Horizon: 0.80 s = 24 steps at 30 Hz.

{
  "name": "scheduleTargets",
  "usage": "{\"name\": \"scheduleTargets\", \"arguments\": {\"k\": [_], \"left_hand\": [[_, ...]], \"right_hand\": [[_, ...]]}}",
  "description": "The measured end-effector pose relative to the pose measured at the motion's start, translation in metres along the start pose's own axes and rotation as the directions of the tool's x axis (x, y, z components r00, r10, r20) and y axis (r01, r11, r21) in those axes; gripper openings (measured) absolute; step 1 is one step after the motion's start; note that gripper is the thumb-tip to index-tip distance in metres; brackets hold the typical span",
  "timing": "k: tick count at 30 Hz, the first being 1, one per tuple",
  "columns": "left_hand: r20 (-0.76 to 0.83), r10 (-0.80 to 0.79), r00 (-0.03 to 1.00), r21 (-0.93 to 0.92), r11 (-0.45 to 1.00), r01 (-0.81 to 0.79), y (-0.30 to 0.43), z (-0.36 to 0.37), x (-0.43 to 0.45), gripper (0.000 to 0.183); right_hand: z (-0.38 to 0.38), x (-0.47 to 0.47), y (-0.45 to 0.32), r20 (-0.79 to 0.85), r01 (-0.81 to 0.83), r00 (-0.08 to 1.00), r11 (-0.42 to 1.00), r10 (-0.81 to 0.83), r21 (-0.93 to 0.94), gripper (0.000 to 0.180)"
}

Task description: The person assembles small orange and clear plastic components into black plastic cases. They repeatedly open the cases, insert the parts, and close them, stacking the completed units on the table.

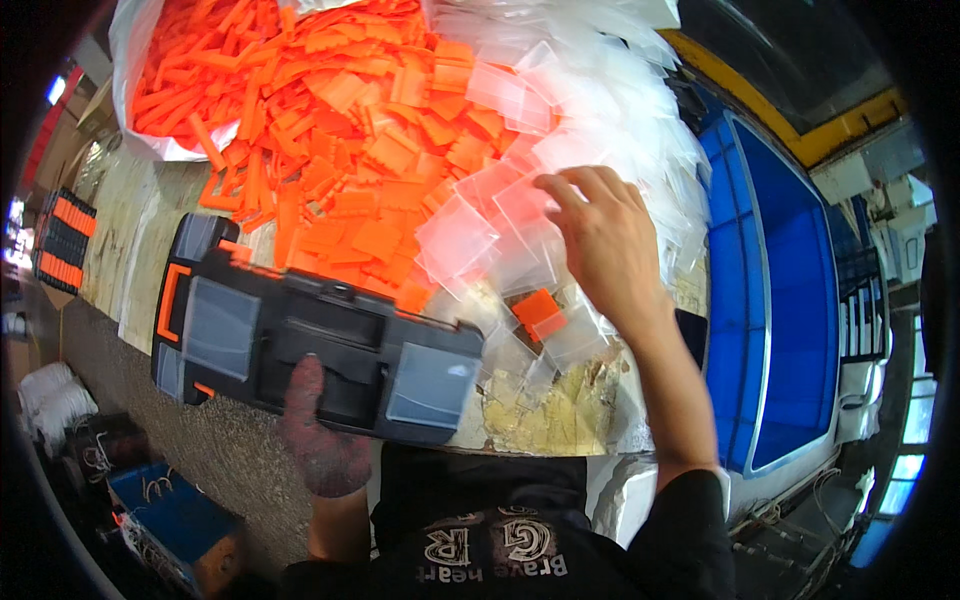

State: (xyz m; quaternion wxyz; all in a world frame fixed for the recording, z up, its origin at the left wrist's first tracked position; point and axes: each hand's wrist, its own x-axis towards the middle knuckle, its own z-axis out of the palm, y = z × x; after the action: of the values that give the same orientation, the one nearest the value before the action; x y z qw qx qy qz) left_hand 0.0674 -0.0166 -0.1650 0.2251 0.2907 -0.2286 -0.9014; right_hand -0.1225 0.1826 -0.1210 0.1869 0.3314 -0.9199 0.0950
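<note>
A black plastic toolbox lid with clear panels and orange parts lies tilted at the table's front edge. My left hand, in a dark reddish glove, grips its near edge, the thumb on top and the fingers hidden beneath. My bare right hand is over the clear plastic panels, its fingers bent; whether a fingertip touches a panel I cannot tell. Left of it spreads a heap of orange plastic parts. One orange piece lies apart among clear panels, nearer to me.
A large blue plastic crate stands against the table's right side. A white bag holds orange handles at the back left. Stacked black and orange parts are at the table's left edge. A blue-topped box sits low on the left.
</note>
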Motion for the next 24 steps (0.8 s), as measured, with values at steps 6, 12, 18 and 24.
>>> {"name": "scheduleTargets", "arguments": {"k": [6,12,18,24], "left_hand": [[0.095,-0.059,0.994,0.113,0.992,0.048,-0.008,-0.012,0.003,0.053],[0.080,-0.152,0.985,0.124,0.982,0.141,-0.010,-0.011,0.009,0.051],[0.120,-0.069,0.990,0.266,0.963,0.035,-0.009,-0.006,0.011,0.051],[0.758,0.300,0.580,0.637,-0.145,-0.757,0.015,-0.025,0.017,0.022]], "right_hand": [[0.016,0.025,0.008,0.349,0.364,0.886,0.924,-0.304,-0.120,0.048],[-0.002,0.042,-0.007,0.589,0.336,0.779,0.936,-0.216,-0.101,0.038],[0.061,0.164,-0.028,0.064,0.180,0.980,0.978,-0.187,0.102,0.021],[0.141,0.210,-0.043,-0.027,-0.081,0.996,0.996,0.082,0.040,0.028]]}}
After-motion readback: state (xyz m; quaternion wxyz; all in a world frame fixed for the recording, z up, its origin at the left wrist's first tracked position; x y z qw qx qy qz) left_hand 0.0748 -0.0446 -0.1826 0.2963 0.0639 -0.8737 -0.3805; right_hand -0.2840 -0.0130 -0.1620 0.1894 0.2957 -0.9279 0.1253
